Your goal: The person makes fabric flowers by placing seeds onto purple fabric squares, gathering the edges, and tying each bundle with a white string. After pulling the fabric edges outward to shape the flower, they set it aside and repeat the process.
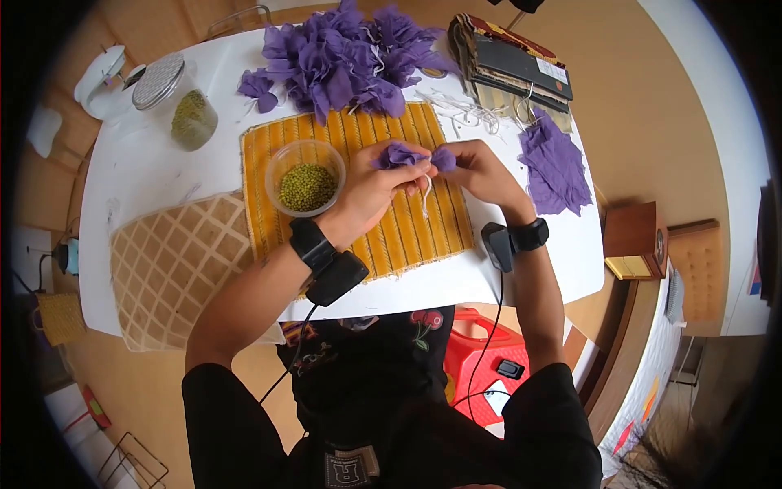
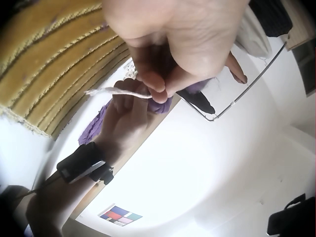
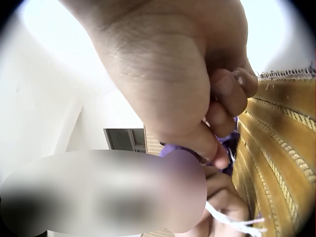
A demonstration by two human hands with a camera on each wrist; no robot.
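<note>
Over the mustard striped cloth [image 1: 383,236], a gathered piece of purple fabric [image 1: 395,156] is held between both hands. My left hand [image 1: 368,191] pinches it on the left, thumb and fingertips at its narrow middle. A white string [image 1: 427,200] hangs down from there, and in the left wrist view the string [image 2: 118,92] sticks out from between the left thumb and finger. On the other side, my right hand [image 1: 486,173] pinches the small purple end [image 1: 444,159]. In the right wrist view the right hand's [image 3: 163,74] fingers are curled, and its palm hides part of the fabric.
A clear tub of green beans [image 1: 306,183] stands left of the hands, near a lidded jar [image 1: 183,106]. Purple fabric bunches [image 1: 342,61] lie at the back, with loose white strings [image 1: 464,112], stacked books [image 1: 521,69] and flat purple pieces [image 1: 555,163] to the right.
</note>
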